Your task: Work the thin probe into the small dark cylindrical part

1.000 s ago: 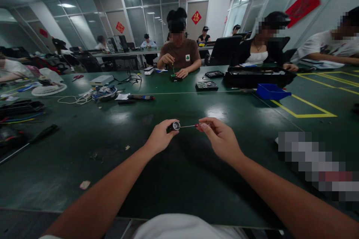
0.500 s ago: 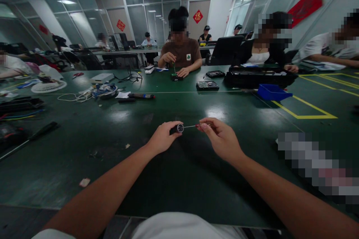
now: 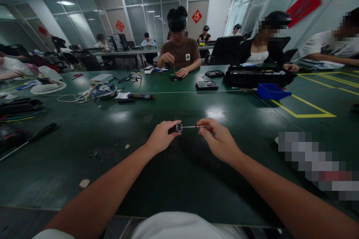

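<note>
My left hand (image 3: pixel 161 137) is wrapped round a black cylindrical part (image 3: pixel 175 128), whose round, light-rimmed end faces right and toward me. My right hand (image 3: pixel 220 137) pinches the reddish handle of a thin screwdriver (image 3: pixel 202 127). The metal shaft runs level to the left and its tip meets the rimmed end of the cylinder; the exact contact point is too small to tell. Both hands are held over the green table (image 3: pixel 179 186), near its front edge.
Behind my hands lie a dark pen-like tool (image 3: pixel 141 96), tangled cables (image 3: pixel 103 91), an opened device (image 3: pixel 206 85) and a blue bin (image 3: pixel 273 91). A long screwdriver (image 3: pixel 43 132) is at left. Across the table a person works on a small black part (image 3: pixel 176 77).
My right hand has shifted slightly and the screwdriver shaft now lies more level. My left hand has barely moved, still round the black cylinder.
</note>
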Tool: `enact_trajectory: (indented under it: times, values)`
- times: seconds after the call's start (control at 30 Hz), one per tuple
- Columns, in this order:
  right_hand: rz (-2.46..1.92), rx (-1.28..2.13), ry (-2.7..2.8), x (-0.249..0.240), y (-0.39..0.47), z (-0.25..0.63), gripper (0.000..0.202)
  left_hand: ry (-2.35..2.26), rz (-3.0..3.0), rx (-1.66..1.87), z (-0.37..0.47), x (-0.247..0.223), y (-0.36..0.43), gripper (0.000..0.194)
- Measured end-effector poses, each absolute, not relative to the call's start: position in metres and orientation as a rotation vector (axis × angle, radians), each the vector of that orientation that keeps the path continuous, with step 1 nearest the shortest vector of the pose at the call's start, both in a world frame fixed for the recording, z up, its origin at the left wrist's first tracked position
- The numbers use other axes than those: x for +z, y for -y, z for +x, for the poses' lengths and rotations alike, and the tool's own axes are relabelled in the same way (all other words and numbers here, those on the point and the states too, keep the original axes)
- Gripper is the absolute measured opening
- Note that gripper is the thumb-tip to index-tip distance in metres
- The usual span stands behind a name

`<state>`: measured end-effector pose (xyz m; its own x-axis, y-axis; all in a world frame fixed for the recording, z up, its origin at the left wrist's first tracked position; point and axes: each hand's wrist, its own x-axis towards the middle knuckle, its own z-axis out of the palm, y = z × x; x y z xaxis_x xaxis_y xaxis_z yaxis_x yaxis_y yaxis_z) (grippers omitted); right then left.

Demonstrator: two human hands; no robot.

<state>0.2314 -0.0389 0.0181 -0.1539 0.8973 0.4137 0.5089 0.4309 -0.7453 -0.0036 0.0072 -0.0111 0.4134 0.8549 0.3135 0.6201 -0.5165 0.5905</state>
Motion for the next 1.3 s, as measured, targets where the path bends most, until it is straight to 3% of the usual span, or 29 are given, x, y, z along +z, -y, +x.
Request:
enact_trajectory:
  times: [0.17,0.27,0.7,0.97,1.3]
  values:
    - [-1.317,0.536,1.788,0.017,0.04,0.231,0.034,-1.239,2.361,0.749,0.0,-0.006,-0.003,0.044]
    - [-1.281,0.563,1.684,0.012,0.039,0.231,0.025,-1.237,2.359,0.703,0.002,-0.004,-0.001,0.044]
    - [-0.987,1.305,0.943,0.006,0.021,0.228,0.034,-1.164,2.385,0.804,0.002,-0.003,0.0,0.042]
    - [-1.07,0.922,1.217,0.005,0.023,0.23,0.029,-1.204,2.364,0.816,0.0,-0.007,-0.002,0.042]
    - [-1.101,0.749,1.417,0.007,0.032,0.227,0.024,-1.216,2.392,0.747,0.003,0.0,0.002,0.044]
